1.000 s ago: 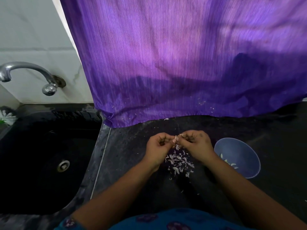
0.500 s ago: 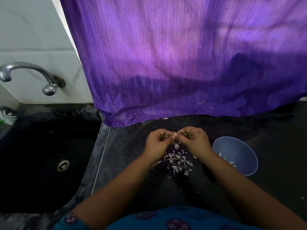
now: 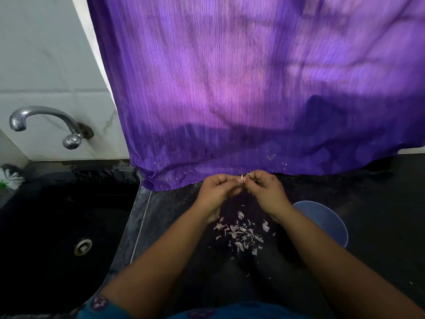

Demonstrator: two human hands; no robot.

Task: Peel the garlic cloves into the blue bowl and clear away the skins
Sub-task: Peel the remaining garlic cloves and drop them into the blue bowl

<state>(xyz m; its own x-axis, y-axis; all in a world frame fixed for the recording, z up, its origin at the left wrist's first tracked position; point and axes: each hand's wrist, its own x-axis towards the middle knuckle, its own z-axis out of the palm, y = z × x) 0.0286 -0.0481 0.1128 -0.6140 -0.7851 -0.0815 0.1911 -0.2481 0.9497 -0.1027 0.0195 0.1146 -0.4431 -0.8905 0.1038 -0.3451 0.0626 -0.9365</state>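
- Purple cloth [image 3: 253, 88] hung behind a dark counter [image 3: 379, 215], with a black sink [image 3: 57, 226] and tap [image 3: 46, 120] off to the left.
- I saw both hands raised together above the counter: the left hand [image 3: 216, 192] and the right hand [image 3: 268, 192], fingers curled, pinching one garlic clove [image 3: 242, 179] between their tips.
- I judged the clove stood roughly upright in that shared grip, a wisp of skin sticking out on the right-hand side.
- A pile of skins [image 3: 240, 233] lay on the counter just below the hands.
- The blue bowl [image 3: 326, 222] sat near, down and to the right, so I reckoned the right hand was the nearer one for dropping the clove in.
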